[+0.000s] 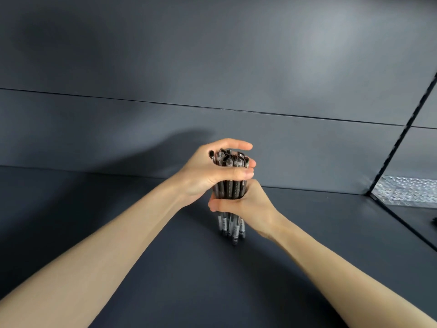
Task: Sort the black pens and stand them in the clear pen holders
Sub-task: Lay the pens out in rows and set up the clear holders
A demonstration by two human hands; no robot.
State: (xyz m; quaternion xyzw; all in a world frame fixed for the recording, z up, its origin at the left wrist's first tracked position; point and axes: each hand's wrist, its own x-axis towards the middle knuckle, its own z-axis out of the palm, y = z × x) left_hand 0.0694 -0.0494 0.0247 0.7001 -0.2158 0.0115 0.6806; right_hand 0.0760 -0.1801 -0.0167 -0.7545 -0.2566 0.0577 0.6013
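Over dark grey matte tabletop (pixel 189 268), my left hand (pixel 203 176) and right hand (pixel 246 204) clasp upright bundle of black clear-barrelled pens (pixel 230 189) (tips down).

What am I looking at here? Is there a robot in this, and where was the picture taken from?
There is no robot here, only a person's two bare arms. The single picture comes from a wide-angle camera worn on the person's head, looking forward and down, so the arms reach in from the bottom edge. Both hands hold one bundle of black pens upright. The left hand wraps around its top and the right hand grips it lower down. The pens' lower ends seem to rest on the dark table. Behind is a dark panelled wall. No clear pen holder is in view.
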